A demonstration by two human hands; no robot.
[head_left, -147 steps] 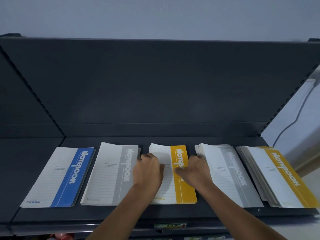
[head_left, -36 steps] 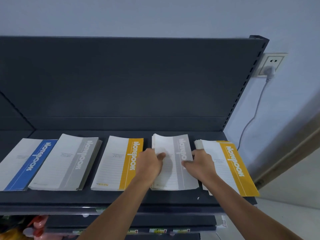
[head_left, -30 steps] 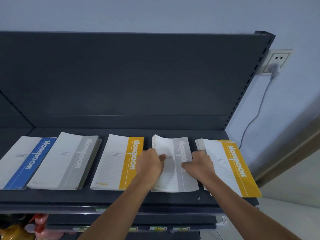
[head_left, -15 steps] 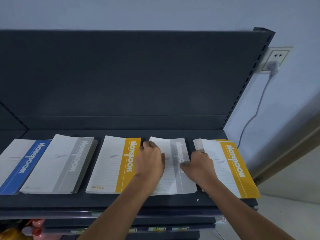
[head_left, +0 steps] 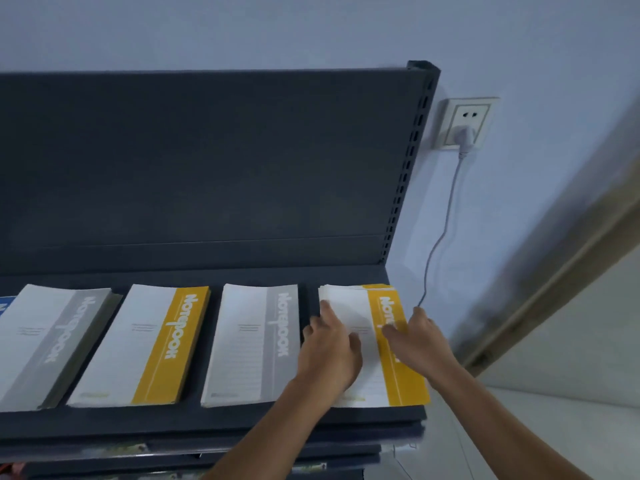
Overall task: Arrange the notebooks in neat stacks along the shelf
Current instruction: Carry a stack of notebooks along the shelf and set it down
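Several notebook stacks lie in a row on the dark shelf. At the far right is a white and yellow stack, its back edges slightly fanned. My left hand rests on its left side with fingers along the stack's left edge. My right hand lies on the yellow band with fingers along the right edge. To the left lie a grey-banded stack, a second yellow-banded stack and another grey stack. A sliver of a blue notebook shows at the left border.
The shelf's dark back panel rises behind the stacks, ending in a perforated upright. A wall socket with a plugged cable is on the wall to the right. Lower shelves sit below the front edge.
Both hands have left the grey-banded stack and moved right onto the yellow stack at the shelf's right end. The grey stack now lies squared. The view has shifted right.
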